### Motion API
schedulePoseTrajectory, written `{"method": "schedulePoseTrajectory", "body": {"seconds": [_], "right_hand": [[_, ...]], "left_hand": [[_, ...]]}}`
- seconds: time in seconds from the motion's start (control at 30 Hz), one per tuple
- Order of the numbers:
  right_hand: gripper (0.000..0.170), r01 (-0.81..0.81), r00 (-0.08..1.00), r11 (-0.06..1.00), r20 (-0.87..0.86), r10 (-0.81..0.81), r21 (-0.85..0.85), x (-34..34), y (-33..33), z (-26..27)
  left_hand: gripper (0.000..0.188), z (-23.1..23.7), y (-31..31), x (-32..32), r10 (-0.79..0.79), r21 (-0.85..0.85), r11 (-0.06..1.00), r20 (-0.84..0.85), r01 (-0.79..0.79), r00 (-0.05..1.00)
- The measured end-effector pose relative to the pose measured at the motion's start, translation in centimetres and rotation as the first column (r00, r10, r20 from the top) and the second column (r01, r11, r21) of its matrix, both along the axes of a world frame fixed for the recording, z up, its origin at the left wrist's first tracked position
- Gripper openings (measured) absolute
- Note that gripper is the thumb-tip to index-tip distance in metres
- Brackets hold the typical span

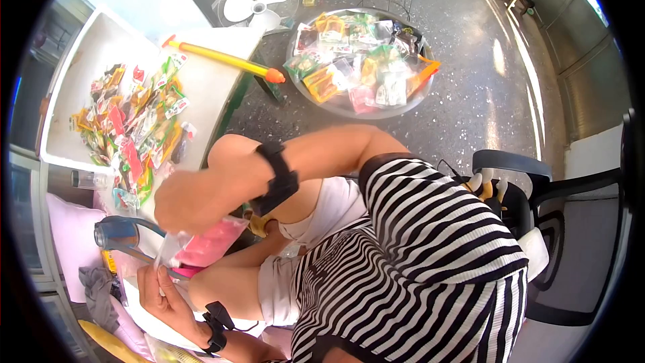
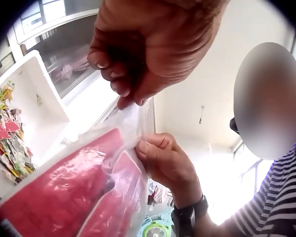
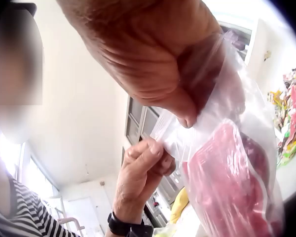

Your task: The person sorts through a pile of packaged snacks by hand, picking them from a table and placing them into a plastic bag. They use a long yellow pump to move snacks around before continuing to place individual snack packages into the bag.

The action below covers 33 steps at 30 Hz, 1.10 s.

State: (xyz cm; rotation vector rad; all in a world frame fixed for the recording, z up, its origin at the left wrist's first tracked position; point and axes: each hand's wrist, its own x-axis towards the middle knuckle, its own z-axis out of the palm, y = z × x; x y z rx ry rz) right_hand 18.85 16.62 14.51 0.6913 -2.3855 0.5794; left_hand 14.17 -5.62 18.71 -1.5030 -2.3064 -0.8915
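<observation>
Left hand (image 2: 160, 42): thumb and fingers pinch one side of a clear bag (image 1: 209, 245) at its mouth. Right hand (image 3: 153, 59): thumb and fingers closed on the opposite side of the mouth. Bag holds red-pink packs (image 2: 64, 182); held over the lap, near the person-side edge of the surface (image 1: 208, 84). Yellow tube (image 1: 225, 59) lies by the far right corner, orange tip overhanging the right edge; white box (image 1: 84, 44) left of it, containing heaped small packets (image 1: 138, 117).
</observation>
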Motion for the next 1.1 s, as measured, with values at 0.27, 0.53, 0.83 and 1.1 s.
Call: {"method": "schedulePoseTrajectory", "body": {"seconds": [0.27,0.53,0.83,1.1], "right_hand": [[0.018,0.658,0.752,0.749,-0.042,-0.657,0.076,16.5,19.6,3.0],[0.023,0.859,0.430,0.351,-0.151,-0.890,0.373,27.3,31.3,-13.5],[0.023,0.867,0.430,0.494,0.396,-0.811,0.070,23.0,25.7,-21.5],[0.019,0.342,0.909,0.779,0.395,-0.132,-0.526,5.9,9.7,0.0]], "left_hand": [[0.013,-2.5,-2.8,-0.4,0.056,0.048,0.997,0.053,-0.058,0.997],[0.015,-6.2,-7.3,-1.9,0.215,0.029,0.974,0.182,-0.224,0.959],[0.015,-8.5,-11.2,-2.9,0.353,-0.014,0.934,0.202,-0.358,0.914],[0.011,-10.0,-13.5,-4.5,0.544,-0.025,0.834,0.204,-0.551,0.814]]}}
